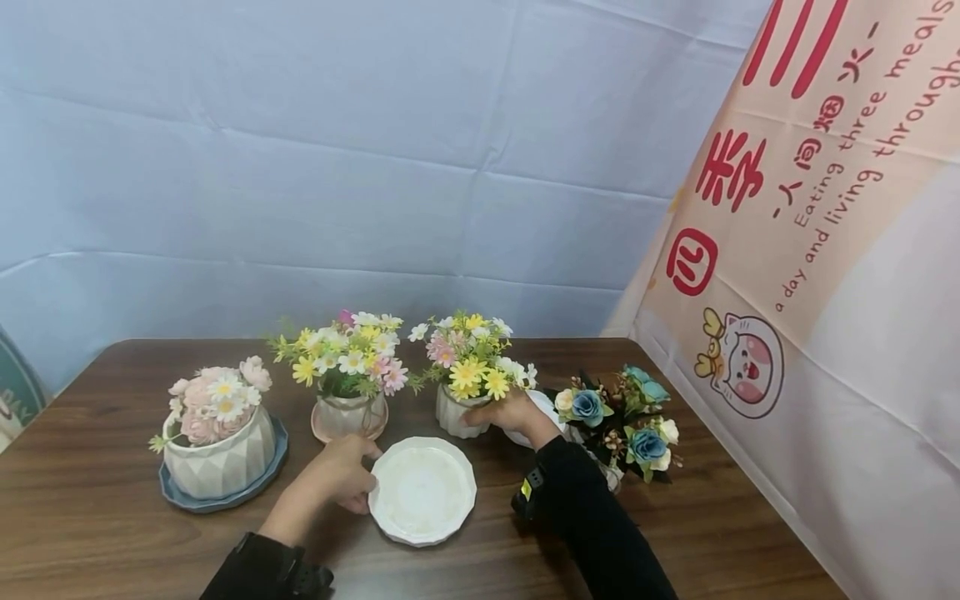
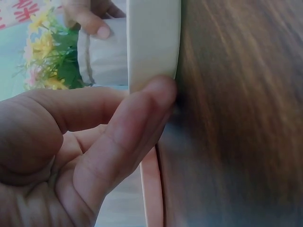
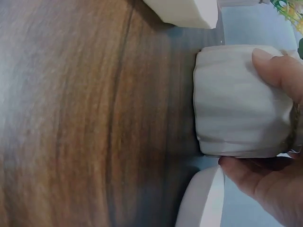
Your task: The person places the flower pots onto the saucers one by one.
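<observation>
A white faceted saucer [image 1: 422, 490] lies flat on the brown table [image 1: 90, 500] near the front. My left hand [image 1: 363, 479] holds its left rim. In the left wrist view a fingertip [image 2: 161, 92] presses on that rim [image 2: 154, 42]. My right hand [image 1: 487, 414] grips a small white pot [image 1: 452, 414] of yellow, white and pink flowers just behind the saucer. The right wrist view shows the thumb [image 3: 274, 66] and the fingers [image 3: 255, 175] on opposite sides of the pot [image 3: 236, 104], which stands on the wood.
A white ribbed pot of pink flowers on a blue saucer [image 1: 221, 454] stands at the left. A daisy pot on a pink saucer [image 1: 348, 417] is beside it. A pot of blue roses [image 1: 622, 425] and another white saucer [image 1: 543, 404] are at the right, near a hanging banner [image 1: 825, 250].
</observation>
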The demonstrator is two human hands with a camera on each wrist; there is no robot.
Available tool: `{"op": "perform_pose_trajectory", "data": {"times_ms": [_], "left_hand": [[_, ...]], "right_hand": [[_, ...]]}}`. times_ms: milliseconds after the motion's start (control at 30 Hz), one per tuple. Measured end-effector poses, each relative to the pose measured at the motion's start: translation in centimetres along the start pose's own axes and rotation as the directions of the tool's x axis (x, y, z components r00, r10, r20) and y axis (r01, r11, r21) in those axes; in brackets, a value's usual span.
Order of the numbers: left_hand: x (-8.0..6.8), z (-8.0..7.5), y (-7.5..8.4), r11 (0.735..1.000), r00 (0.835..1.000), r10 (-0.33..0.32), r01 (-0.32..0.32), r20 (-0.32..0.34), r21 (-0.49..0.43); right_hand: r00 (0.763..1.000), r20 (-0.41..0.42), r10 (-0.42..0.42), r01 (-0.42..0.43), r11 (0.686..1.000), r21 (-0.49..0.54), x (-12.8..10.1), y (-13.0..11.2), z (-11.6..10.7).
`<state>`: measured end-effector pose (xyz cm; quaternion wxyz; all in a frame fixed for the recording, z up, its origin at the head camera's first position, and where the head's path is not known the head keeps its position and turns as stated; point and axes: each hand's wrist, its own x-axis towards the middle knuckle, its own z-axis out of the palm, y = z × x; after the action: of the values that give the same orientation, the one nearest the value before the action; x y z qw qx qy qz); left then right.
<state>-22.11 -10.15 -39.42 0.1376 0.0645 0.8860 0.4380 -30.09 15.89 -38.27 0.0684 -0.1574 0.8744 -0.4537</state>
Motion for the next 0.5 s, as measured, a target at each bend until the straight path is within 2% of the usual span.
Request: {"op": "perform_pose_trajectory", "data": {"times_ms": [167, 333, 433, 500], "left_hand": [[0.0, -0.1, 0.0, 1.000, 1.000, -0.007, 0.007, 0.001, 0.016], [0.0, 0.0, 0.0, 1.000, 1.000, -0.011, 0.011, 0.006, 0.006], [0.0, 0.0, 0.0, 1.000, 1.000, -0.009, 0.010, 0.009, -0.023], [0.0, 0.0, -0.1, 0.999, 1.000, -0.017, 0.017, 0.012, -0.036]], "right_hand": [[0.995, -0.019, 0.098, -0.097, 0.994, 0.043, -0.2, -0.1, 0.2], [0.968, -0.057, 0.246, -0.238, 0.965, 0.112, -0.5, -0.5, 0.4], [0.962, -0.074, 0.263, -0.253, 0.959, 0.126, -0.6, -1.1, 0.2], [0.964, -0.079, 0.254, -0.247, 0.965, 0.094, -0.6, -1.5, 0.2]]}}
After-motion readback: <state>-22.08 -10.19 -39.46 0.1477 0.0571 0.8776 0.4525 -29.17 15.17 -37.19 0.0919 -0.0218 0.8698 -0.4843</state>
